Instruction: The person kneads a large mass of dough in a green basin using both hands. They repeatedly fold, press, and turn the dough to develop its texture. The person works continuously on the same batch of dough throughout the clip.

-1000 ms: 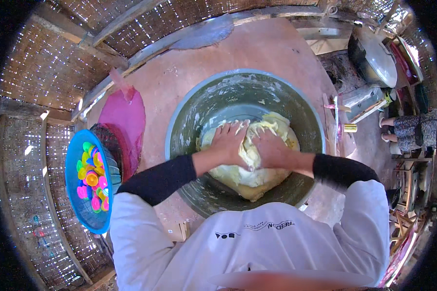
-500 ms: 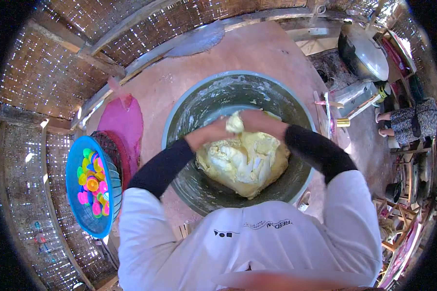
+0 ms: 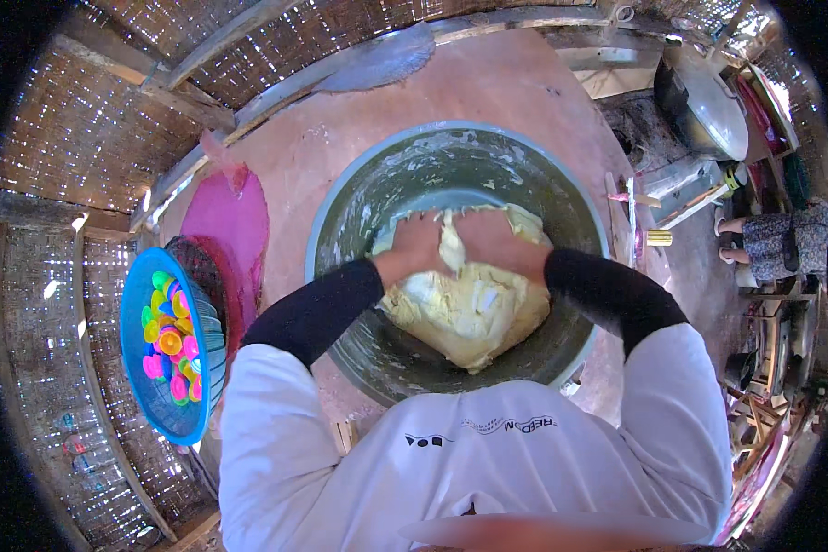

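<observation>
Under both sets of fingers: pale yellow dough (image 3: 469, 313), pressed by left hand (image 3: 416, 244) and right hand (image 3: 493, 241), fingers curled into it, inside large metal basin (image 3: 377, 198).

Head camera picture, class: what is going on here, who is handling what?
A person in a white top with black sleeves is working a big lump of pale yellow dough inside a wide metal basin. The left hand and right hand press side by side into the far edge of the dough. To the person's left sits a blue basket of small coloured cups, beside a pink plastic piece. Another person sits off to the right.
</observation>
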Motion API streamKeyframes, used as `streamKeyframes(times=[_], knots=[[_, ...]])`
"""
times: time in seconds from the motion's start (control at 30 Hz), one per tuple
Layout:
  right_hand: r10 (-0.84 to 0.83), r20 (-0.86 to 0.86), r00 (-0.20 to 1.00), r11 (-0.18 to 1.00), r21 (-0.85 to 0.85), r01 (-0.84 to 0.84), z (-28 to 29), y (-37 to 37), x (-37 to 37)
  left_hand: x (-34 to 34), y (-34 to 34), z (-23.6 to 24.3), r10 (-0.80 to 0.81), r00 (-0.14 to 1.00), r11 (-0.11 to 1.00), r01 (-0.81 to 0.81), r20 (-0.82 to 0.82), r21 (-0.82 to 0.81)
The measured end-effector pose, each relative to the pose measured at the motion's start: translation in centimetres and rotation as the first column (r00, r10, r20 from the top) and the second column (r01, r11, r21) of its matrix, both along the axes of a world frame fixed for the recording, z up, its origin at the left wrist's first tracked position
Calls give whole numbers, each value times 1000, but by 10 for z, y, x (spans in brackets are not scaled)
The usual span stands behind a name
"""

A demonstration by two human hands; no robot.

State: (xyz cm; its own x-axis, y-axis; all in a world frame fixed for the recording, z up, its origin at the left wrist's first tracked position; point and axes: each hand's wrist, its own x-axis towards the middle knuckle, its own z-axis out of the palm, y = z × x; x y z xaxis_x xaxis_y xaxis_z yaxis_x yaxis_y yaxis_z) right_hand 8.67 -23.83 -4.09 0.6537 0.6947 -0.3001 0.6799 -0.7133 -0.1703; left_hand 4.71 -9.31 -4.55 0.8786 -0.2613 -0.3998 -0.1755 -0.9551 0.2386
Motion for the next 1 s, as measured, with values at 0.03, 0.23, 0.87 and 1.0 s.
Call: streamKeyframes(times=[0.03, 0.23, 0.87, 1.0], knots=[[-32, 4, 999, 999, 18, 32, -7, 6, 15, 12, 3, -3, 80, 996, 997, -81, -36, -7], [-109, -88, 990, 985, 121, 119, -20, 5, 48, 38, -3, -19, 301, 947, 949, -309, -108, -60], [61, 118, 991, 986, 146, -79, -25, 5, 33, 14, -5, -18, 253, 963, 963, -260, 93, 69], [-116, 131, 984, 971, 222, 85, -59, 6, 49, 33, -17, -10, 413, 910, 911, -413, 17, 1]])
